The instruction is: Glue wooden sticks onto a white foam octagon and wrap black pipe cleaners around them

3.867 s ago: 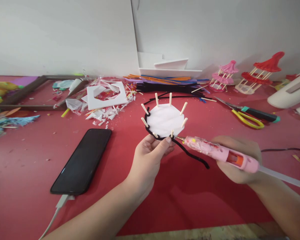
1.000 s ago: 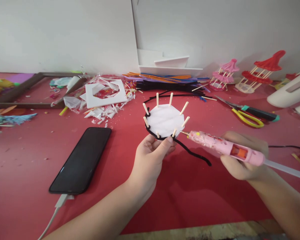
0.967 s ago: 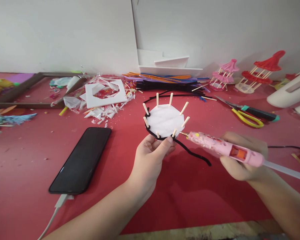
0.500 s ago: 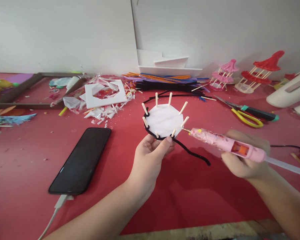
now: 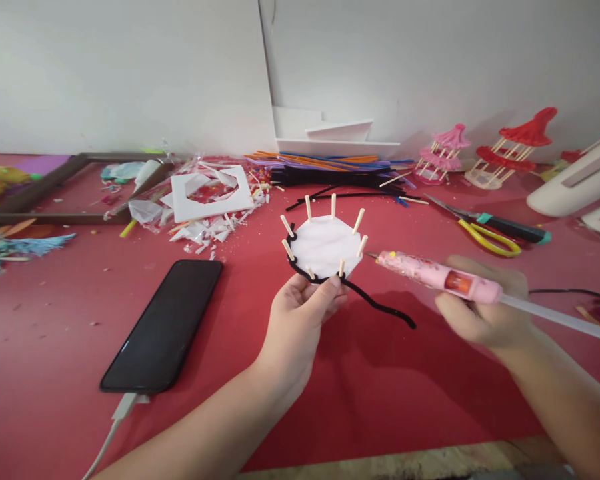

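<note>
My left hand (image 5: 303, 307) grips the near edge of a white foam-board disc (image 5: 323, 247) with straight-cut sides, thumb on top. Several short wooden sticks (image 5: 359, 220) stand up around its rim. A black pipe cleaner (image 5: 380, 307) winds along the disc's left and near edge, past the sticks, and its loose end trails to the right. Wrapped around a pink hot glue gun (image 5: 430, 272), my right hand (image 5: 485, 303) is closed. The gun's metal tip points left, slightly apart from the disc's right edge. A clear glue stick (image 5: 555, 317) sticks out of its back.
A black phone (image 5: 165, 327) on a cable lies at left. Foam scraps (image 5: 210, 193), a brown frame (image 5: 55, 217) and a bundle of pipe cleaners (image 5: 325, 175) are behind. Pliers (image 5: 510, 228), yellow-handled scissors (image 5: 485, 240) and pink and red pavilion models (image 5: 505, 157) are at right.
The glue gun's tip has drawn back slightly from the stick at the disc's right edge. My left hand keeps hold of the disc, and the view has shifted a little.
</note>
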Demonstrator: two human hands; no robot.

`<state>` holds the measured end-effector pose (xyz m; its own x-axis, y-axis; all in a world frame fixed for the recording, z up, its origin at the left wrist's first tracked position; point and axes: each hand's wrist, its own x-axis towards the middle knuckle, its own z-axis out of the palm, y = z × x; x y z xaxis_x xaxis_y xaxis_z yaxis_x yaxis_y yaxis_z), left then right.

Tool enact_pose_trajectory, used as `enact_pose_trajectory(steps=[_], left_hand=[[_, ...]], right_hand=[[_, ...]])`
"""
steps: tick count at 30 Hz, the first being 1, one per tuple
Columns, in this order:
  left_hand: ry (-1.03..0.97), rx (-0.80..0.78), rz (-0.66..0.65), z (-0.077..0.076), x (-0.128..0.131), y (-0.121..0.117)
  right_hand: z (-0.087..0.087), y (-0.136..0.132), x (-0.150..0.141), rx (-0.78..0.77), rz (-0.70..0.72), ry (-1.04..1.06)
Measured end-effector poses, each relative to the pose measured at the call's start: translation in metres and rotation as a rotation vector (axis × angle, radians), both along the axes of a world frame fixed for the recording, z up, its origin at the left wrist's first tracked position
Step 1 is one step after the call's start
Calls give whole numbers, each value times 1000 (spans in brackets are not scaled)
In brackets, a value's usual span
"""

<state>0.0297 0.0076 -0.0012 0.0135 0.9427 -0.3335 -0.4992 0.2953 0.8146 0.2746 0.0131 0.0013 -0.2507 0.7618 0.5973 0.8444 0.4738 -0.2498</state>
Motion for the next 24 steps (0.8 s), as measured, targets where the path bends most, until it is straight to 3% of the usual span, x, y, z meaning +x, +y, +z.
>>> enact_pose_trajectory(steps=[4,9,12,14,16,19,21,24], left_hand=[[-8,-12,9,0,-1,2],[-15,-11,1,2,-1,2],[-27,-16,0,3,0,2],[-28,-17,-2,2,0,2],[-24,-12,-2,0,1,1],[-17,1,-14,-2,2,0],[-3,7,-21,-2,3,0],[12,2,-24,-1,3,-1]], right_hand=[[-2,10,8,-120,-118,-147],[-12,22,20,-294,-63,-286],[-15,24,21,-313,-69,-288],[-11,21,16,-241,-54,-218],[-4,15,7,-128,17,-78],[6,1,-12,-98,303,111],[7,-7,-23,-97,430,94],[2,-12,-33,-37,478,34]])
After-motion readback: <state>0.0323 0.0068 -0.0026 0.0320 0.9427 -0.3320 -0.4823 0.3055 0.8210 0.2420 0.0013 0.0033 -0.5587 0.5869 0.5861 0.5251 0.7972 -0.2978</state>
